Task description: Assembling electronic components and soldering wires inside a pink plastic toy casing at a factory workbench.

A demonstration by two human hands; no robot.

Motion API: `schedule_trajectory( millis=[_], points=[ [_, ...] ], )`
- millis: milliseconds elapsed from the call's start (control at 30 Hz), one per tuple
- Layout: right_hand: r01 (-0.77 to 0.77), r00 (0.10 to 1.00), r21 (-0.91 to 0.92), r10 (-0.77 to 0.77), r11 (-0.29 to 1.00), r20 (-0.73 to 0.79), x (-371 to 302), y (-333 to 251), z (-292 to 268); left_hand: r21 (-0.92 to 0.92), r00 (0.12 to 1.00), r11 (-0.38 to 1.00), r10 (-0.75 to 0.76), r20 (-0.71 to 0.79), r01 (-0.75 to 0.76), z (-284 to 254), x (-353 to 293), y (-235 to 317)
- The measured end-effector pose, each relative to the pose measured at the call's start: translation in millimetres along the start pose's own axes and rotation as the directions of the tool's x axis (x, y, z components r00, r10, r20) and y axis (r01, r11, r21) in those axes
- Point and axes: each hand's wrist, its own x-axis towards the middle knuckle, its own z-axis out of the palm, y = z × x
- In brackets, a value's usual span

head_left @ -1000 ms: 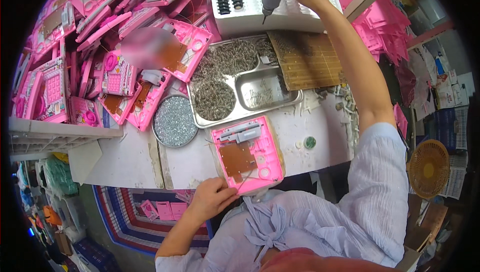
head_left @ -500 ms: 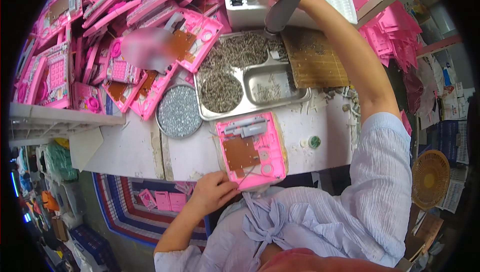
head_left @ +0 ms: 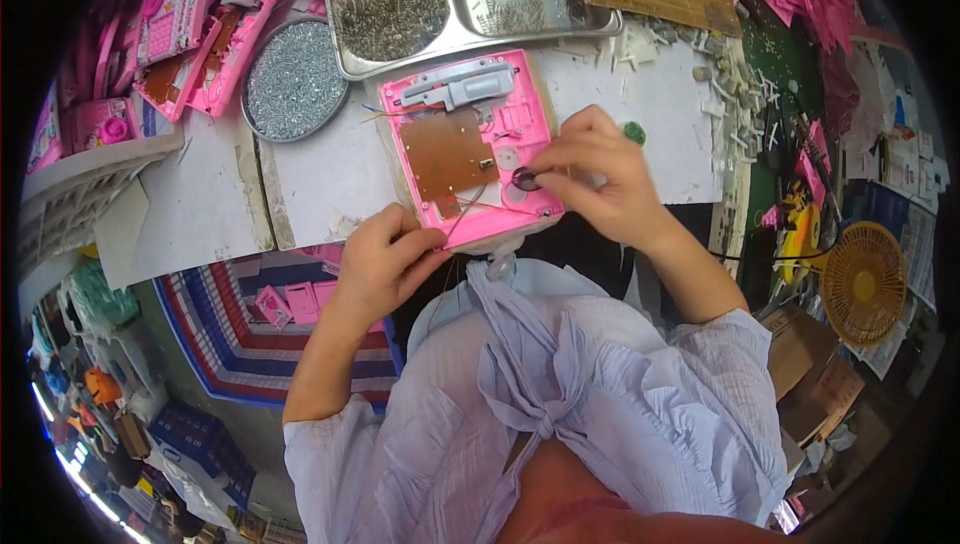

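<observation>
A pink plastic casing (head_left: 462,232) lies on the bench in front of me, its inner side up. It carries a brown circuit board (head_left: 440,156), a grey plastic mechanism (head_left: 460,87) and thin wires. At its lower left corner, my left hand (head_left: 385,256) is closed in a pinch; a thin wire (head_left: 466,214) runs into the fingertips. My right hand (head_left: 605,179) pinches a small dark round disc, perhaps a speaker (head_left: 524,179), over a round ring at the casing's right side. The fingers partly cover the disc.
A steel tray (head_left: 400,66) of springs and small metal parts stands behind the casing. Left of it is a round dish (head_left: 296,82) of screws. Pink casings (head_left: 165,24) are piled far left. White plastic scraps (head_left: 640,44) and a green round piece (head_left: 634,132) lie right.
My right hand has come back from the white foam tray at the far side to the casing, bringing the dark disc. The view has tilted nearer. My left hand stays at the casing's corner.
</observation>
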Motion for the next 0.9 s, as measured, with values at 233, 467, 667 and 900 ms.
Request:
schedule_trajectory(
  millis=[233, 467, 667, 900],
  points=[
    [0.293, 0.954, -0.393, -0.296, 0.871, 0.054, -5.5, 17.9, 15.0, 0.028, 1.0, 1.0, 0.002, -0.005, -0.002, 1.6, 1.3, -1.4],
    [0.364, 0.929, -0.311, -0.322, 0.878, 0.18, 8.1, 11.1, 7.5, 0.032, 1.0, 0.999, 0.009, 0.019, -0.009, -0.2, -1.3, -1.7],
    [0.411, 0.91, -0.318, -0.363, 0.854, 0.202, 10.3, 3.4, 17.8, 0.029, 0.999, 0.999, 0.029, 0.031, -0.03, -1.1, 0.4, -3.4],
    [0.336, 0.942, -0.428, -0.288, 0.839, 0.174, 8.3, -2.0, 20.7, 0.027, 1.0, 1.0, 0.012, -0.003, -0.012, 0.5, 0.2, -1.0]
  ],
)
